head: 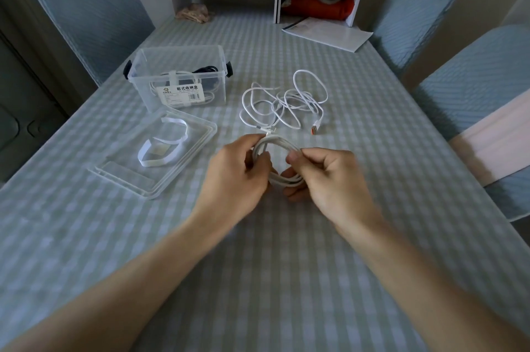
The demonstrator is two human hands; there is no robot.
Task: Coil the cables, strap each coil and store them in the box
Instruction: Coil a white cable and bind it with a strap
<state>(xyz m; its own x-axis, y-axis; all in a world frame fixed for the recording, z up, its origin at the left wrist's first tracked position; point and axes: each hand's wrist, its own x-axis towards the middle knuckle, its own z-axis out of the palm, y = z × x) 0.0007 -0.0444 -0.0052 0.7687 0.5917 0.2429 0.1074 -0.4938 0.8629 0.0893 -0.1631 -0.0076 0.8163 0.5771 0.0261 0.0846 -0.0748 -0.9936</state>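
2 hands [238,171] [329,174] grip white coil [282,164]; loose cable [286,102], box [177,79], lid [155,151] beyond.

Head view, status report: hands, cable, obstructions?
Left hand and right hand both grip white coil. Strap waits on lid. Loose cable uncoiled. Nothing blocking.

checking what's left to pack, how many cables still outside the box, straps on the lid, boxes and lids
cables outside the box: 2, the coil in both hands, the loose white cable
straps on the lid: 2
clear box: 1
lid: 1
total: 6
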